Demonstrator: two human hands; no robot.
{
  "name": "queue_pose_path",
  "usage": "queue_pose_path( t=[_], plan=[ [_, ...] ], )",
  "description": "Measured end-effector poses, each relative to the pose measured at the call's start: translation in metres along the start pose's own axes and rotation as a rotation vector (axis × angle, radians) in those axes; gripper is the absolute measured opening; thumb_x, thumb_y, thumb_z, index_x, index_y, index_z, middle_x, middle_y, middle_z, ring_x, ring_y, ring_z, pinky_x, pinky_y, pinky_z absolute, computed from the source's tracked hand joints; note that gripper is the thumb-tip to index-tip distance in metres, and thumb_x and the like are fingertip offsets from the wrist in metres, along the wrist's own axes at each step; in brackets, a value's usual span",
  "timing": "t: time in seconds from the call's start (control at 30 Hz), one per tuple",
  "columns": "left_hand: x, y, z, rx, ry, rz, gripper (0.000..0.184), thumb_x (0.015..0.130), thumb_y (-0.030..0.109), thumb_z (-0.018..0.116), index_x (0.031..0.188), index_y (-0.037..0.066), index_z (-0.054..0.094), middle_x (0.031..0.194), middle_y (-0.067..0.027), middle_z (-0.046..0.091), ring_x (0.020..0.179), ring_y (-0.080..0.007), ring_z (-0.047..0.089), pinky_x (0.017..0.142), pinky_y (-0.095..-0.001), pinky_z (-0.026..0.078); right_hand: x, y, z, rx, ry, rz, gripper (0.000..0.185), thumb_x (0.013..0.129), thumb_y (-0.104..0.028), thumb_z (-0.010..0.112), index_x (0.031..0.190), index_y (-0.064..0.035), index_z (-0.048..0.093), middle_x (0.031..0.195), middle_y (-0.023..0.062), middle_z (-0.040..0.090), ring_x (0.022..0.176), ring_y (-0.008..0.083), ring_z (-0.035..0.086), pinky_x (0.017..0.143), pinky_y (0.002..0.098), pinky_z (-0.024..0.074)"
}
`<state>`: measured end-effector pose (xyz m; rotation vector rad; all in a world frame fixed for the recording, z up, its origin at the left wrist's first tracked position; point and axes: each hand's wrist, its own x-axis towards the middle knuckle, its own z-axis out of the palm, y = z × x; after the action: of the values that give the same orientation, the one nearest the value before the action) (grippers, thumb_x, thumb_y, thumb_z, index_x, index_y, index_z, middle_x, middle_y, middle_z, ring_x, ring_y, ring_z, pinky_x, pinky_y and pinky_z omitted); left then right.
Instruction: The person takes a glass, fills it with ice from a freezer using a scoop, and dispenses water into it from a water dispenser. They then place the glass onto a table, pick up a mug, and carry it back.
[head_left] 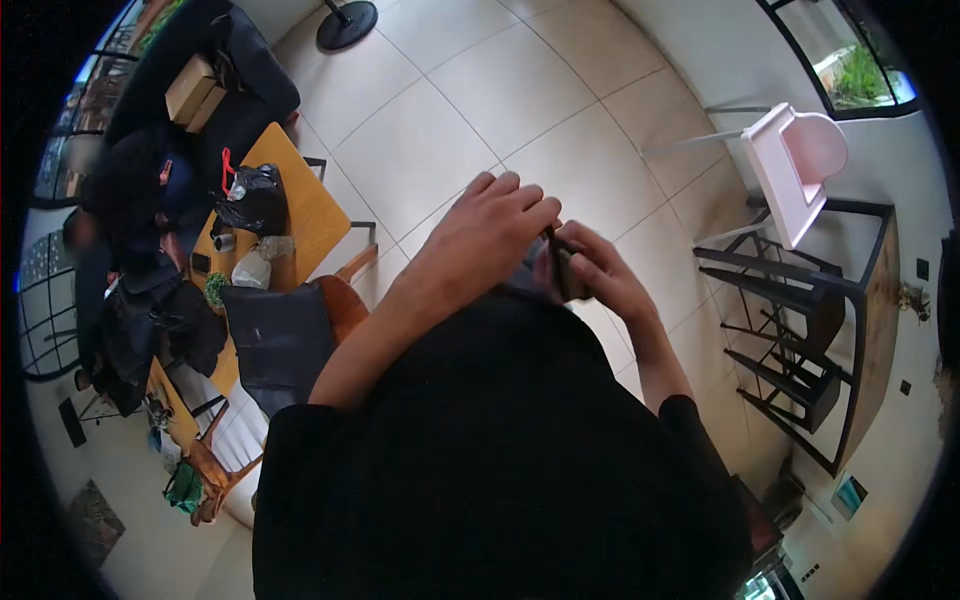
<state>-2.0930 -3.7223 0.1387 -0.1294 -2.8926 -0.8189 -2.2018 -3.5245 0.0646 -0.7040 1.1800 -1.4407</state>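
In front of my dark shirt, both hands are raised close together. My left hand (490,235) is closed, its fingers curled down at the upper edge of a small dark object (568,276). My right hand (605,272) grips that object from the right, thumb and fingers bent around it. It looks dark and olive, with a greyish-pink patch on its left side; blur and my fingers hide its kind. What lies inside my left fingers is hidden.
A wooden table (317,225) on the left bears a black plastic bag (256,200); people sit beyond it. Near it stands a chair with a black item (275,340) on it. To the right are a pink high chair (790,170) and a black-framed table (868,330) with stools.
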Motion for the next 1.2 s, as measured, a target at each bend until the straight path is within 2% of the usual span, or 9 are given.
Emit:
queue_pose_path(
  t=[0.07, 0.17, 0.27, 0.37, 0.47, 0.67, 0.87, 1.07, 1.2],
  plan=[
    [0.002, -0.001, 0.005, -0.010, -0.093, -0.037, 0.023, 0.084, 0.004, 0.061, 0.107, 0.006, 0.057, 0.096, -0.0103, 0.059, 0.095, -0.0282, 0.058, 0.090, -0.0424, 0.045, -0.009, -0.020, 0.003, 0.083, 0.022, 0.056, 0.032, 0.100, -0.033, 0.059, 0.116, -0.0060, 0.058, 0.080, -0.0042, 0.055, 0.069, 0.0033, 0.048, 0.057, 0.0197, 0.0374],
    [-0.006, 0.010, 0.027, -0.351, -0.023, -0.358, 0.023, 0.088, 0.009, 0.065, 0.109, 0.006, 0.059, 0.098, -0.0126, 0.058, 0.101, -0.0304, 0.060, 0.090, -0.0434, 0.048, -0.026, -0.033, -0.004, -0.076, 0.116, 0.172, 0.023, 0.101, -0.027, 0.058, 0.109, -0.0057, 0.061, 0.071, -0.0055, 0.052, 0.061, 0.0020, 0.043, 0.052, 0.0185, 0.0309],
    [-0.034, -0.008, 0.063, -0.515, -0.209, -0.584, 0.024, 0.090, 0.014, 0.066, 0.113, 0.007, 0.060, 0.106, -0.0137, 0.057, 0.107, -0.0325, 0.060, 0.093, -0.0438, 0.050, -0.042, -0.015, -0.020, -0.411, 0.283, 0.151, 0.018, 0.097, -0.020, 0.062, 0.102, -0.0024, 0.065, 0.075, 0.0028, 0.062, 0.066, 0.0062, 0.050, 0.059, 0.0235, 0.0423],
    [-0.054, -0.026, 0.095, -0.592, -0.493, -0.243, 0.023, 0.089, 0.011, 0.065, 0.111, 0.007, 0.062, 0.114, -0.0112, 0.056, 0.107, -0.0327, 0.060, 0.095, -0.0443, 0.050, -0.054, -0.004, -0.015, -0.632, 0.267, 0.247, 0.019, 0.092, -0.017, 0.066, 0.103, -0.0018, 0.066, 0.080, 0.0106, 0.069, 0.070, 0.0158, 0.062, 0.067, 0.0318, 0.0495],
    [-0.050, -0.017, 0.084, -0.447, -0.578, -0.225, 0.020, 0.088, 0.014, 0.067, 0.106, 0.007, 0.067, 0.116, -0.0091, 0.057, 0.112, -0.0306, 0.058, 0.099, -0.0426, 0.048, -0.057, 0.015, 0.001, -0.745, 0.216, 0.268, 0.019, 0.090, -0.017, 0.067, 0.100, -0.0017, 0.068, 0.084, 0.0172, 0.069, 0.074, 0.0242, 0.068, 0.068, 0.0338, 0.0505],
    [-0.030, -0.011, 0.055, -0.156, -0.717, -0.176, 0.020, 0.082, 0.021, 0.071, 0.098, 0.009, 0.072, 0.110, -0.0078, 0.061, 0.119, -0.0234, 0.051, 0.106, -0.0420, 0.039, -0.058, 0.000, 0.013, -0.348, 0.081, 0.381, 0.015, 0.090, -0.015, 0.070, 0.099, -0.0030, 0.072, 0.085, 0.0064, 0.072, 0.079, 0.0118, 0.063, 0.075, 0.0280, 0.0497],
    [-0.014, -0.004, 0.098, 0.172, -0.486, 0.081, 0.009, 0.081, 0.016, 0.067, 0.080, 0.008, 0.070, 0.102, 0.0018, 0.061, 0.102, -0.0208, 0.057, 0.105, -0.0489, 0.037, -0.045, 0.019, 0.009, -0.644, 0.125, 0.153, 0.015, 0.086, -0.011, 0.070, 0.097, -0.0036, 0.064, 0.083, 0.0121, 0.069, 0.076, 0.0238, 0.067, 0.072, 0.0359, 0.0518],
    [-0.015, 0.007, 0.098, 0.283, -0.216, 0.229, 0.008, 0.082, 0.013, 0.064, 0.084, 0.008, 0.070, 0.098, -0.0001, 0.062, 0.096, -0.0195, 0.060, 0.100, -0.0455, 0.041, -0.026, 0.054, 0.021, -1.222, 0.413, 0.385, 0.032, 0.081, -0.016, 0.070, 0.101, -0.0106, 0.045, 0.082, 0.0135, 0.066, 0.080, 0.0401, 0.066, 0.065, 0.0507, 0.0507],
    [-0.009, -0.019, 0.108, -0.303, -0.463, 0.083, 0.022, 0.091, 0.021, 0.063, 0.102, 0.003, 0.065, 0.095, -0.0053, 0.062, 0.085, -0.0236, 0.063, 0.078, -0.0353, 0.051, -0.023, 0.057, 0.023, -1.324, 0.502, 0.344, 0.032, 0.079, -0.012, 0.068, 0.101, -0.0114, 0.044, 0.085, 0.0117, 0.066, 0.078, 0.0398, 0.066, 0.061, 0.0504, 0.0513]
  ],
)
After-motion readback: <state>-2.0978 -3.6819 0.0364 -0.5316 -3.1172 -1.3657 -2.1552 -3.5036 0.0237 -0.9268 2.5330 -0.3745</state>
